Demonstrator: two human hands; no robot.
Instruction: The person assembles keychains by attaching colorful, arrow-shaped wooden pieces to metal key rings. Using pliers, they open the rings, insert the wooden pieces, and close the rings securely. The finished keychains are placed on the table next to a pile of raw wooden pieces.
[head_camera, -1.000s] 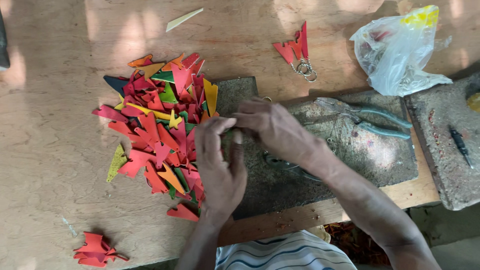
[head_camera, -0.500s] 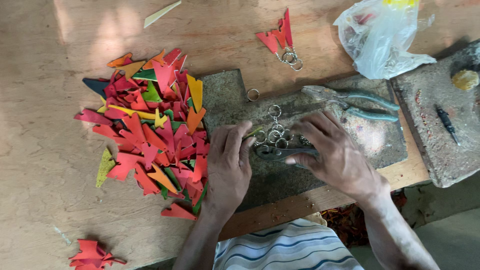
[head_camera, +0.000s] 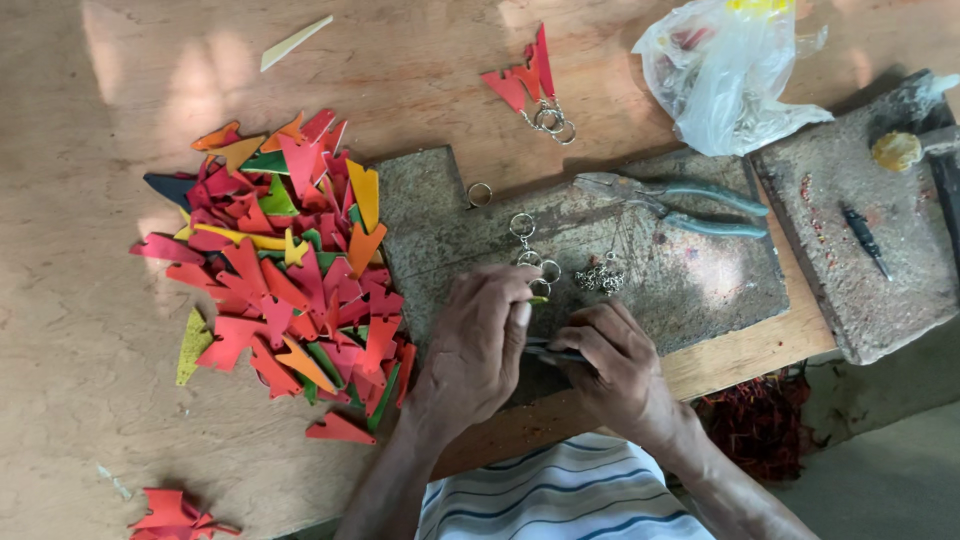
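Between your two hands, over the near edge of the grey stone slab (head_camera: 700, 290), sits the small work: a green-tipped cut-out piece (head_camera: 539, 299) at the fingertips of your left hand (head_camera: 478, 345), just below a chain of steel key rings (head_camera: 530, 250) that trails up across the slab. Your left hand is curled tight, thumb and fingers pinched together on that piece, though exactly how much of it they cover you cannot tell from above. Your right hand (head_camera: 618, 365) is closed around a slim dark tool (head_camera: 548, 352), whose tip points toward the left fingers; its kind is not clear.

Judging by looks, the piece is thin, light and fairly stiff, so a pinch at its edge near the hole should steady it, while the rings are hard, smooth and springy, likely to slip or snap shut if gripped loosely.

Just beside the rings lies a small tangle of fine chain (head_camera: 600, 278). Farther up the slab rest teal-handled pliers (head_camera: 680, 200), apart from both hands. To your left spreads a heap of red, orange, yellow and green arrow-shaped cut-outs (head_camera: 285, 270). Beyond the slab lie finished red pieces on rings (head_camera: 530, 80) and a clear plastic bag (head_camera: 725, 75).
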